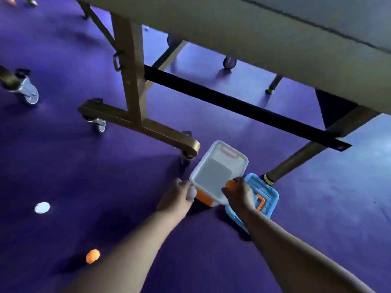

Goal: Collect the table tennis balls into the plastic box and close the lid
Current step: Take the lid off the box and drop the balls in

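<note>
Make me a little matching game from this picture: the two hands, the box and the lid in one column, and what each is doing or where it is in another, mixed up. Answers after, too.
Column one
1. left hand
2. right hand
3. box
4. lid

Column two
A. lies on the floor beside the box
B. holds an orange ball
C. stands open, no ball seen in it
D. holds a white ball

Pairs: 1-D, 2-B, 3-C, 4-A
</note>
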Demonstrator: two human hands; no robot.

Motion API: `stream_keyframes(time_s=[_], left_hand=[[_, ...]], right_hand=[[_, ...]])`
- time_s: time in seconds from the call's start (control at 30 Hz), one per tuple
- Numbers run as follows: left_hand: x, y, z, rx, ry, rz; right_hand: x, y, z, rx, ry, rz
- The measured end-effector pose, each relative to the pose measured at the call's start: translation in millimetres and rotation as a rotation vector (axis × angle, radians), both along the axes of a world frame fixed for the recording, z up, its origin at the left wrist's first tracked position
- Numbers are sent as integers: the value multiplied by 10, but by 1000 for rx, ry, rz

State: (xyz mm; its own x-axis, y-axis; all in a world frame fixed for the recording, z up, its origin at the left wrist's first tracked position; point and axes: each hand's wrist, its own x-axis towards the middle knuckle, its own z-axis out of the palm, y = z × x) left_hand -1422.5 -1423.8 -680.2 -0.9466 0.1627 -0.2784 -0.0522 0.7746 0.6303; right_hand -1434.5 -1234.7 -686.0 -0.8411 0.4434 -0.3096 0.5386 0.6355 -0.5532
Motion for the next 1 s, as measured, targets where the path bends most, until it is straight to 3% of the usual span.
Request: stream_keyframes(time_s=[0.23, 0.5, 0.63, 0.73, 0.87, 0.93, 1.0], left_hand=[[-405, 451, -500, -2, 151, -61], [-323, 500, -662, 11, 132, -1], [-288, 489, -727, 25, 142, 35], [-167, 462, -774, 49, 90, 25], [117, 229, -915, -196, 131, 24], [252, 24, -999, -370, 73, 66], [365, -206, -1015, -369, -36, 144]], right_hand=[[-92, 386, -873, -42, 204, -44], [-86, 376, -1256, -198, -96, -219], [164, 325, -1245, -362, -39, -314], [588, 201, -1225, -369, -25, -312], [1040, 37, -1228, -367, 11, -228], [1167, -69, -1208, -385, 21, -171], [1222, -204, -1148, -378, 35, -81]])
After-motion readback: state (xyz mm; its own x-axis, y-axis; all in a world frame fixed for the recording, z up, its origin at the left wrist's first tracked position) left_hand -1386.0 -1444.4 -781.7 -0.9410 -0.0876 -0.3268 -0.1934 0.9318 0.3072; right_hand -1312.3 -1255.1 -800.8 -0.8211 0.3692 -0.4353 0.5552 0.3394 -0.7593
